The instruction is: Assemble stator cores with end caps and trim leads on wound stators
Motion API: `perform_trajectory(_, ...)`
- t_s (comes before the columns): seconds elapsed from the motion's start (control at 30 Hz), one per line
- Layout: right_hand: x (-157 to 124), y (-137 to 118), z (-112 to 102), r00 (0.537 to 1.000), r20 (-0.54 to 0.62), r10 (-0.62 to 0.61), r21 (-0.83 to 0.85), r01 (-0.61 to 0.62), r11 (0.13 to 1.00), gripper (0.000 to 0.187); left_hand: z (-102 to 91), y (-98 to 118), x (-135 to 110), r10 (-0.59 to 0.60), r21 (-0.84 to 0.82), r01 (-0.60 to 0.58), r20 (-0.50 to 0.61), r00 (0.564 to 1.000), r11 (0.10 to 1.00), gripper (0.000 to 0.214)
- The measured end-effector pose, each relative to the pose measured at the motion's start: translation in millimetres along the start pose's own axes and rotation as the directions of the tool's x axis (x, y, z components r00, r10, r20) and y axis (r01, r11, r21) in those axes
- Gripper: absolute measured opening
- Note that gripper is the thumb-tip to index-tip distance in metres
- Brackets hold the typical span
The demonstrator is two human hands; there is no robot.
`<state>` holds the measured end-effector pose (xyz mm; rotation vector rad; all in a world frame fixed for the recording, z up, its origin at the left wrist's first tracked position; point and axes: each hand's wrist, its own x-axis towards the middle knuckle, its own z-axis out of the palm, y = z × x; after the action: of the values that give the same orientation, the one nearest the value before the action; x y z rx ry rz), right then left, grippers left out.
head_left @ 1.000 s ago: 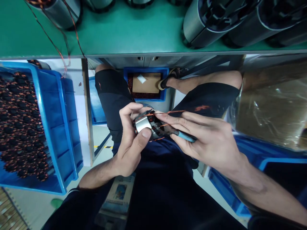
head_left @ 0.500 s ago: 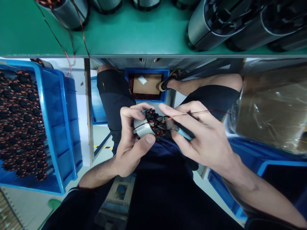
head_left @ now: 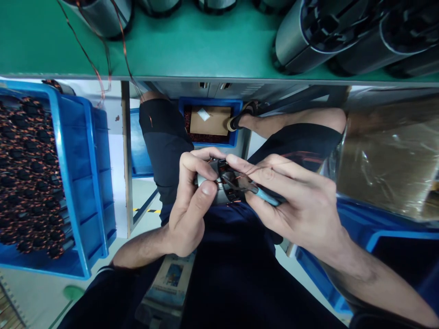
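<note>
Close in front of my lap, my left hand [head_left: 192,201] is closed round a small motor stator [head_left: 224,189], its thumb and fingers pressing the silvery metal shell. The stator's black end with copper windings points to the right. My right hand [head_left: 291,192] grips a hand tool with a light-blue handle [head_left: 265,196]; its dark head meets the wound end of the stator, and its exact kind is partly hidden by the fingers. Thin copper wires [head_left: 254,170] run from the stator over the right fingers.
A green workbench [head_left: 206,50] ahead carries several larger metal cylinders [head_left: 298,45]. On the left, a blue bin [head_left: 63,183] holds many wound stators [head_left: 30,169]. Right are a plastic-wrapped carton [head_left: 387,151] and another blue bin [head_left: 373,242]. Below the bench stands a blue crate [head_left: 239,119].
The stator has shifted slightly right and turned in my left hand, whose thumb and forefinger have drawn closer together. My right hand, still with the tool, has moved a little; the wires hang differently.
</note>
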<state>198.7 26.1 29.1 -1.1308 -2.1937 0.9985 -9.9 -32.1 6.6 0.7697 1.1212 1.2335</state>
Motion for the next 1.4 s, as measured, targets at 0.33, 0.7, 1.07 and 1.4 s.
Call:
perform_trajectory(0.33, 8, 10, 7, 0.993, 0.029, 0.117, 0.157, -0.120, 0.980, 0.044, 8.5, -4, 5, -0.099, -0.207, 0.071, -0.128, 0.987, 0.976, 0.017)
perform_trajectory(0.7, 16, 7, 30, 0.996, -0.049, -0.076, 0.505, 0.090, 0.858, 0.029, -6.8, -4, 8, 0.415, 0.293, -0.384, -0.052, 0.908, 0.876, 0.068)
perform_trajectory(1.07, 36, -2, 57, 0.940, 0.058, -0.336, 0.588, 0.240, 0.772, 0.026, -40.3, -9, -20, 0.575, 0.349, -0.509, -0.115, 0.810, 0.787, 0.086)
perform_trajectory(1.4, 26, -1, 83, 0.899, 0.264, -0.349, 0.423, 0.218, 0.880, 0.041, -222.0, 80, -150, 0.585, 0.937, 0.311, -0.343, 0.735, 0.159, 0.051)
